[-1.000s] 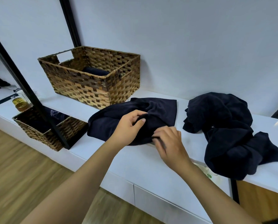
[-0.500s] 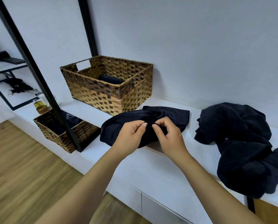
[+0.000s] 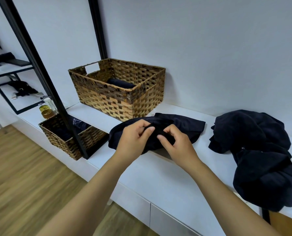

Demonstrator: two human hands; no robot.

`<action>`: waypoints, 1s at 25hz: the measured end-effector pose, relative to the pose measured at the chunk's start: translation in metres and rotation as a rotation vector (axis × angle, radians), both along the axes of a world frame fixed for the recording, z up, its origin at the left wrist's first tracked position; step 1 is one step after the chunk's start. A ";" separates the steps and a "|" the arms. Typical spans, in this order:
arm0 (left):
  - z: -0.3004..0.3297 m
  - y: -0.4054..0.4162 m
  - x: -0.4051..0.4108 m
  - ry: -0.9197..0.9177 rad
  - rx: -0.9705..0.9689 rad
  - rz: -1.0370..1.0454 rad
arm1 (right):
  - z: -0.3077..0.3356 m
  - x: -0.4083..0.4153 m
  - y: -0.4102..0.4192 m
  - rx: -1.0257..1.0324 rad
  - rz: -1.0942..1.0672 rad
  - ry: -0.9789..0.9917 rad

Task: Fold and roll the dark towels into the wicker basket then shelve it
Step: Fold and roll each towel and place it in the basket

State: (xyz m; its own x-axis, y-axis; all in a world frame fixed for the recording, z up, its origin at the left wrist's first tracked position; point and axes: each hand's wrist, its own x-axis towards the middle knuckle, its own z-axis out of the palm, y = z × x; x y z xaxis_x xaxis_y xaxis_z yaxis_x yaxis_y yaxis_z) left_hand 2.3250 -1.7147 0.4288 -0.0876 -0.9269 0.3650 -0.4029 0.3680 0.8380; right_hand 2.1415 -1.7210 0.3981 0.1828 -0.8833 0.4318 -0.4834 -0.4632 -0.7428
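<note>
A dark towel (image 3: 187,126) lies crumpled on the white counter (image 3: 159,176), just in front of the large wicker basket (image 3: 118,101). My left hand (image 3: 133,140) and my right hand (image 3: 177,145) both pinch folds of this towel near its middle, fingertips close together. One rolled dark towel (image 3: 120,83) lies inside the basket. A heap of more dark towels (image 3: 261,154) sits on the counter at the right.
A black shelf post (image 3: 45,79) slants down at the left beside a smaller wicker basket (image 3: 70,140) with dark cloth in it. Glass jars (image 3: 45,110) stand behind that. The wall is close behind the counter; wooden floor lies below left.
My view has lifted and swung left, so everything sits lower and further right. My two hands have come together on the towel's middle, gripping its folds.
</note>
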 end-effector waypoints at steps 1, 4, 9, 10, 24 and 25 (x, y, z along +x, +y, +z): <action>0.007 -0.001 0.008 0.011 -0.027 0.037 | -0.004 -0.004 -0.002 -0.020 -0.033 0.124; 0.039 0.003 0.037 0.049 -0.123 0.152 | -0.015 -0.012 -0.006 -0.138 -0.192 0.477; 0.090 0.029 0.126 0.151 -0.242 0.405 | -0.011 -0.012 -0.004 -0.159 -0.163 0.537; 0.098 0.037 0.146 0.168 -0.268 0.446 | -0.006 -0.007 -0.003 -0.249 -0.121 0.518; 0.105 0.169 0.285 -0.139 -0.109 0.457 | 0.033 0.254 0.081 0.223 0.679 0.085; 0.099 0.180 0.290 -0.182 -0.045 0.403 | 0.033 0.283 0.097 0.249 0.751 0.039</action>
State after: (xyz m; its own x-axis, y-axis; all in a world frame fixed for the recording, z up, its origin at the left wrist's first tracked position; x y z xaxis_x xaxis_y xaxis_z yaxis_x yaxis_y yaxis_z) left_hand 2.6153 -1.5348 0.5277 0.2110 -0.8835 0.4182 -0.6613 0.1860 0.7267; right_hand 2.4240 -1.6241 0.4316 0.7794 -0.5870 0.2189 -0.1350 -0.4986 -0.8562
